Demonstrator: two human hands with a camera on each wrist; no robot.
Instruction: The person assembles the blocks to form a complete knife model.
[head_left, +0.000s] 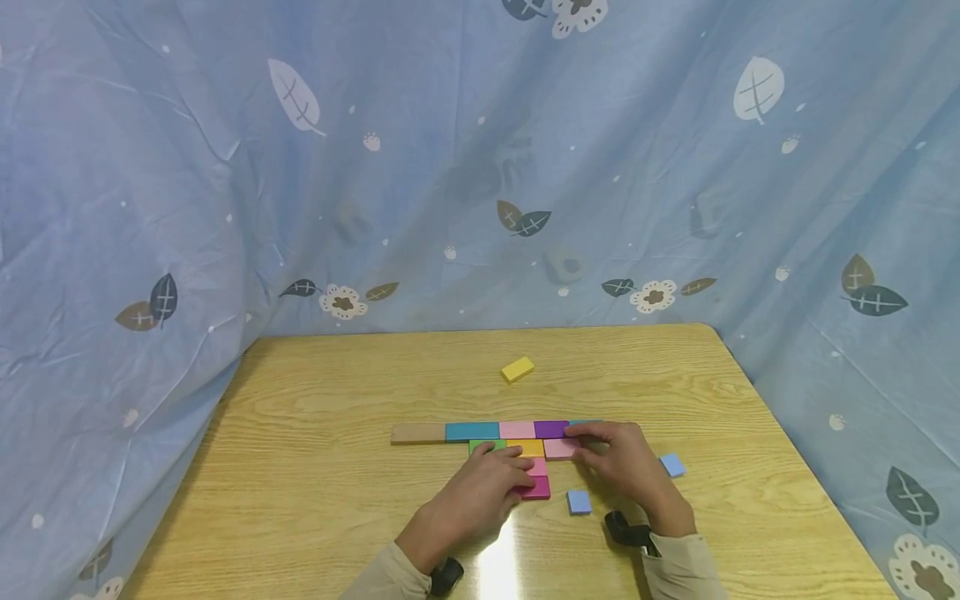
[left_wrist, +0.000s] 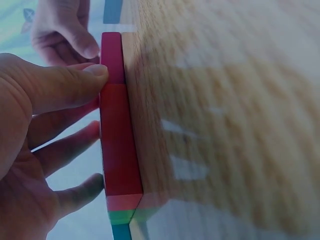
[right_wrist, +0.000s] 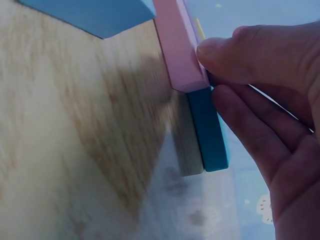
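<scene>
Flat coloured blocks lie together on the wooden table. The far row has a tan block [head_left: 418, 433], a blue block [head_left: 472, 431], a pale pink block [head_left: 517, 430], a purple block [head_left: 551, 429] and a teal block [right_wrist: 209, 132] at its right end. My left hand [head_left: 483, 492] rests over the nearer rows, partly hiding them, its thumb touching red and magenta blocks [left_wrist: 114, 55] and its fingers spread. Fingers of my right hand [head_left: 626, 458] touch the right end of the far row. Its thumb lies against a second pink block [right_wrist: 180, 55] in the row below.
One light-blue square block [head_left: 578, 502] lies between the hands, and another light-blue square block [head_left: 672, 465] lies right of the right hand. A yellow block [head_left: 517, 369] sits alone farther back. Patterned blue cloth [head_left: 480, 167] hangs behind and beside the table [head_left: 315, 500].
</scene>
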